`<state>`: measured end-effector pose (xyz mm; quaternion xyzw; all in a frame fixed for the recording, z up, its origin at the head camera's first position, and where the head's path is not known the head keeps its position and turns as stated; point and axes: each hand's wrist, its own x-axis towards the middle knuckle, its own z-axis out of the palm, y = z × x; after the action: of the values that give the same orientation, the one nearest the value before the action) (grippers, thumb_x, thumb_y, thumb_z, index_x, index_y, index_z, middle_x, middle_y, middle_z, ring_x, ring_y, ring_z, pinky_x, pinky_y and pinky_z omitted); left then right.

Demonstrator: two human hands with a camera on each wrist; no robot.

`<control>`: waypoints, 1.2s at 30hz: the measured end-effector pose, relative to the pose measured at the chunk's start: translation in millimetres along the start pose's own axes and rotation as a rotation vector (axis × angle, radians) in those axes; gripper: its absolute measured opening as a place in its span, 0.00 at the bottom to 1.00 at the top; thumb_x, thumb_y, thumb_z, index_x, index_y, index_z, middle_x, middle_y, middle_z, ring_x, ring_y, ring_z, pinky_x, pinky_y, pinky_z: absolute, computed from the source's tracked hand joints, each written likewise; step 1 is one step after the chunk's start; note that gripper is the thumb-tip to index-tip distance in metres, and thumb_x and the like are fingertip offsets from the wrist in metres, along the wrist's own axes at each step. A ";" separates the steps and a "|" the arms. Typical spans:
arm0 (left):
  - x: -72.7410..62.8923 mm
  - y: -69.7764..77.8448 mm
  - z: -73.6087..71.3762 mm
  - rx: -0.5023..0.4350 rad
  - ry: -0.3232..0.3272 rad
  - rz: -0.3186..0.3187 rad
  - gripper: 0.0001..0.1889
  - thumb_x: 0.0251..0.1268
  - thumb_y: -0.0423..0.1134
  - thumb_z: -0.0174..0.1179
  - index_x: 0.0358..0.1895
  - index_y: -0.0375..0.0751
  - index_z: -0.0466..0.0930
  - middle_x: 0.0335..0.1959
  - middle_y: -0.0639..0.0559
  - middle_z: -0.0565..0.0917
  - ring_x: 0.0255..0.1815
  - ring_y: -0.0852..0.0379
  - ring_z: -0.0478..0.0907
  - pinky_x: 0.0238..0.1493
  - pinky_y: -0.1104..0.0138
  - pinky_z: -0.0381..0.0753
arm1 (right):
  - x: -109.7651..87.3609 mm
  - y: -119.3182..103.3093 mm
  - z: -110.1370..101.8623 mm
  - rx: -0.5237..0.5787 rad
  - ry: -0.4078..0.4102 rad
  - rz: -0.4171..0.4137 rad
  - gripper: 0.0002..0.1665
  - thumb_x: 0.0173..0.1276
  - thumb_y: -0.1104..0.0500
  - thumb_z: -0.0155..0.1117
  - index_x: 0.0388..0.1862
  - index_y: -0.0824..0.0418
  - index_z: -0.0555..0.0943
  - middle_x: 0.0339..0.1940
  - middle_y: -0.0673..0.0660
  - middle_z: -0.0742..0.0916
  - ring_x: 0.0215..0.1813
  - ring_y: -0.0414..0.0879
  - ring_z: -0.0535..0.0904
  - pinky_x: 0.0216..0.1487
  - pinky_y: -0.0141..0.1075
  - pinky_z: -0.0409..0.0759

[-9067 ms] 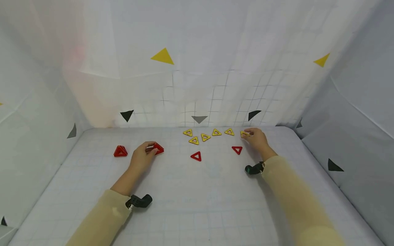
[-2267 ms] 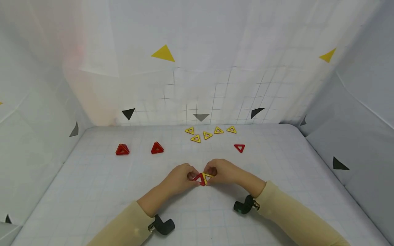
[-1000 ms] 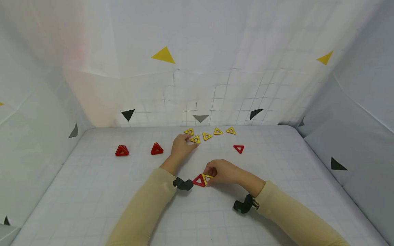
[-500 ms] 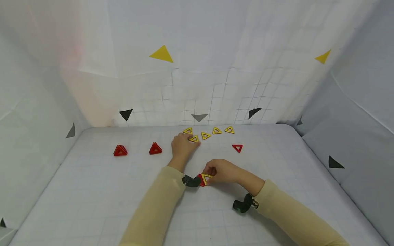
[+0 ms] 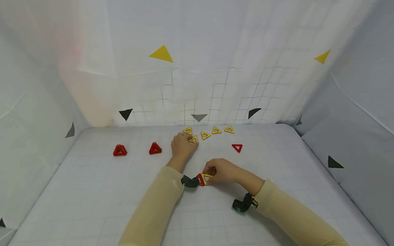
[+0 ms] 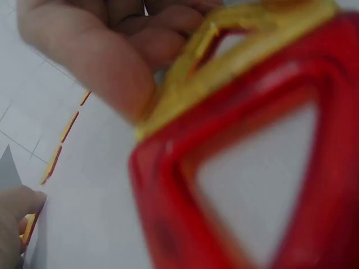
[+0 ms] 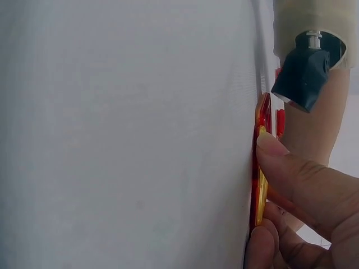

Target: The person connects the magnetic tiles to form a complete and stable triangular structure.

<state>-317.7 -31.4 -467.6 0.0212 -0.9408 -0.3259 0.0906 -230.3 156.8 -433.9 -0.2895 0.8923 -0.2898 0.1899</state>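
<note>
My left hand (image 5: 182, 147) is at the back of the table, pinching a yellow triangle tile (image 5: 193, 139) between thumb and fingers; the left wrist view shows the tile's edge (image 6: 31, 227) there. Nearer the front, my right hand (image 5: 224, 171) pinches another yellow triangle tile (image 5: 207, 179) with thumb and fingers. That tile lies edge to edge with a red triangle tile (image 5: 200, 180), partly covered by the left wrist camera (image 5: 190, 181) in the head view. Close up, the red tile (image 6: 151, 196) fills much of the left wrist view.
Several loose yellow triangle tiles (image 5: 217, 130) lie along the back. A lone red triangle tile (image 5: 237, 148) lies to their right and front. Two red pyramids (image 5: 120, 150) built from tiles stand on the left. White cloth walls (image 5: 197, 92) enclose the table.
Earlier my left hand held a red pyramid and my right a back-row yellow tile. Both then held red and yellow tiles together; my left hand moved to the back row, my right stayed.
</note>
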 end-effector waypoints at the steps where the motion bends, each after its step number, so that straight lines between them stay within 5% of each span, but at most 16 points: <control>1: -0.2 -1.1 -0.8 -0.008 -0.005 0.003 0.20 0.57 0.51 0.72 0.51 0.48 0.87 0.49 0.49 0.78 0.53 0.47 0.71 0.56 0.54 0.68 | 0.1 -0.1 0.0 0.001 -0.001 0.004 0.14 0.55 0.57 0.81 0.39 0.49 0.85 0.32 0.43 0.82 0.37 0.41 0.77 0.42 0.36 0.78; 10: -6.4 -11.0 -15.7 -0.036 -0.129 0.060 0.12 0.62 0.40 0.69 0.47 0.41 0.88 0.44 0.48 0.81 0.51 0.49 0.77 0.55 0.56 0.75 | -0.4 0.2 -0.8 0.000 -0.007 0.037 0.14 0.56 0.56 0.81 0.39 0.47 0.85 0.32 0.43 0.83 0.38 0.42 0.78 0.43 0.37 0.79; 15: -9.8 -8.3 -20.6 0.011 -0.164 0.104 0.19 0.65 0.43 0.66 0.56 0.39 0.84 0.51 0.44 0.79 0.57 0.46 0.75 0.60 0.55 0.73 | -0.8 -0.1 -3.1 0.008 -0.004 0.053 0.14 0.55 0.56 0.81 0.38 0.47 0.85 0.32 0.44 0.83 0.38 0.43 0.78 0.43 0.37 0.79; 25: -5.2 -1.4 -8.0 0.113 -0.148 0.065 0.35 0.57 0.66 0.66 0.63 0.48 0.80 0.59 0.44 0.75 0.60 0.45 0.70 0.59 0.50 0.69 | 0.7 0.1 -1.5 0.024 -0.008 0.022 0.14 0.55 0.57 0.81 0.38 0.48 0.85 0.31 0.44 0.83 0.37 0.42 0.78 0.42 0.36 0.79; 36: -9.4 1.4 -0.9 0.120 -0.075 0.054 0.26 0.58 0.61 0.69 0.56 0.52 0.84 0.53 0.47 0.77 0.55 0.47 0.71 0.56 0.52 0.66 | 1.8 0.0 -1.0 0.021 -0.006 0.009 0.14 0.55 0.56 0.81 0.39 0.49 0.85 0.31 0.44 0.83 0.37 0.41 0.77 0.42 0.34 0.78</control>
<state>-308.3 -29.8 -467.5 -0.0108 -0.9616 -0.2669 0.0627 -232.1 156.1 -433.5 -0.2845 0.8899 -0.2975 0.1967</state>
